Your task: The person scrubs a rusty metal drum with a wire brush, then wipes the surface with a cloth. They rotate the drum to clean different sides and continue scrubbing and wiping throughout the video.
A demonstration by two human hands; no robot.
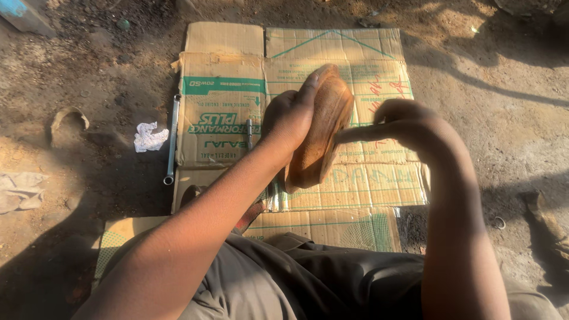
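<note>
A brown, oval, curved piece (pixel 320 133), smooth and rust-coloured like a worn pad or shell, is held on edge above a sheet of flattened cardboard (pixel 355 59). What it is made of cannot be told for certain. The left hand (pixel 290 115) is closed around its edge from 9 o'clock, with the thumb laid along the upper rim. The right hand (pixel 409 121) is seen at 3 o'clock of the piece, loosely curled, with one finger stretched out so that its tip touches the piece's lower face; nothing is gripped by it.

The cardboard is corrugated, creased and printed in green, and is spread over dry, gritty dirt ground (pixel 492 118). On it, at 9 o'clock of the left hand, a short metal tool (pixel 249 133) is lying. Along the cardboard's left edge a long, slim metal spanner (pixel 172 139) is laid, and just beyond it a crumpled white scrap (pixel 149 137) rests on the dirt. Farther toward 9 o'clock a curved broken shard (pixel 68 118) and a pale rag (pixel 18 191) are seen. At 6 o'clock the person's grey-clothed lap (pixel 308 284) fills the foreground.
</note>
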